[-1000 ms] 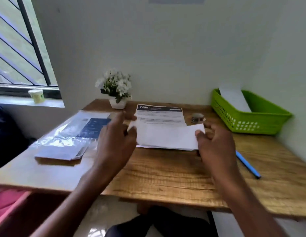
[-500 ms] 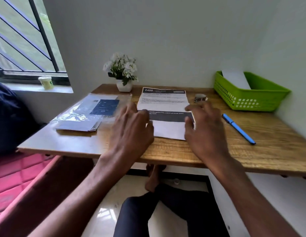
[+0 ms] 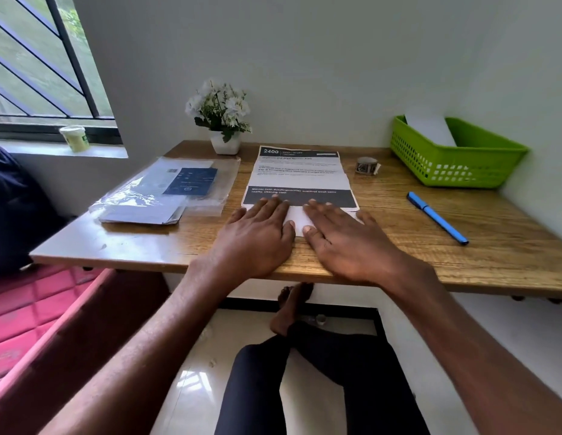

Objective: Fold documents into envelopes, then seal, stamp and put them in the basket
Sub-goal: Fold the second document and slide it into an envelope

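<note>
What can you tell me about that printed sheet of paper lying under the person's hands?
The printed sheet is white paper with a dark header reading 2400, blurred text lines, and a dark band lower down. It lies flat on the wooden table. Its near edge is folded up over itself, plain white. The left hand and right hand press that fold flat with straight fingers.
</note>
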Motion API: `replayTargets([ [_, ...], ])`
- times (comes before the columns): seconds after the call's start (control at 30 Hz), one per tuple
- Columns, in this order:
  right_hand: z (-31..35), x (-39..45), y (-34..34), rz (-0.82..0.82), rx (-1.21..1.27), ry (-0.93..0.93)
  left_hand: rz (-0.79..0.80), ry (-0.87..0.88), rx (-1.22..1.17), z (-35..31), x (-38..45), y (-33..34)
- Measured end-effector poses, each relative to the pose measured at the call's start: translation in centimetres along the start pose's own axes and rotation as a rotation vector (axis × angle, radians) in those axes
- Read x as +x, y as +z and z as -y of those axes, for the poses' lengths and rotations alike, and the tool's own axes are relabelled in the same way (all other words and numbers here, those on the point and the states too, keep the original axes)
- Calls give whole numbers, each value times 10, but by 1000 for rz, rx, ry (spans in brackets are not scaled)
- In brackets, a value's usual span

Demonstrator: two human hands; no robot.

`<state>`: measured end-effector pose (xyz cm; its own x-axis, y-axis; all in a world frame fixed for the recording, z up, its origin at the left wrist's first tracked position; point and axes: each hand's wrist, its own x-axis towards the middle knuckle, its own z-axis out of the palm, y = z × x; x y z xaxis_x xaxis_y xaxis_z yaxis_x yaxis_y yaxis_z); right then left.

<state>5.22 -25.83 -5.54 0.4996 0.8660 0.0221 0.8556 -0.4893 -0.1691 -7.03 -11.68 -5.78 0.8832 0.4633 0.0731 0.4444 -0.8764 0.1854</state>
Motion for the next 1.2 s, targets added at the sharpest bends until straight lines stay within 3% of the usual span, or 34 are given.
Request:
replayTargets([
  [0.27, -28, -34, -5, -45, -19, 157, -87, -171, -9, 0, -8, 9],
  [0.43, 4, 3, -13, -241, 35, 48, -115, -45, 12, 4, -5, 9],
  [0.57, 25, 30, -2, -64, 41, -14, -74, -59, 19, 4, -4, 11],
  [0.8, -16, 4, -6, 12, -44, 80, -66, -103, 27, 2, -4, 5],
  [1.0, -40, -25, -7, -38, -58, 230, -106, -68, 16, 3, -8, 14],
  [1.1, -28, -11, -8, -159, -34, 205, -138, 32, 6, 2, -9, 11],
  [1.2, -9, 11, -5, -133, -8, 130, -110, 93, 25, 1, -9, 7],
])
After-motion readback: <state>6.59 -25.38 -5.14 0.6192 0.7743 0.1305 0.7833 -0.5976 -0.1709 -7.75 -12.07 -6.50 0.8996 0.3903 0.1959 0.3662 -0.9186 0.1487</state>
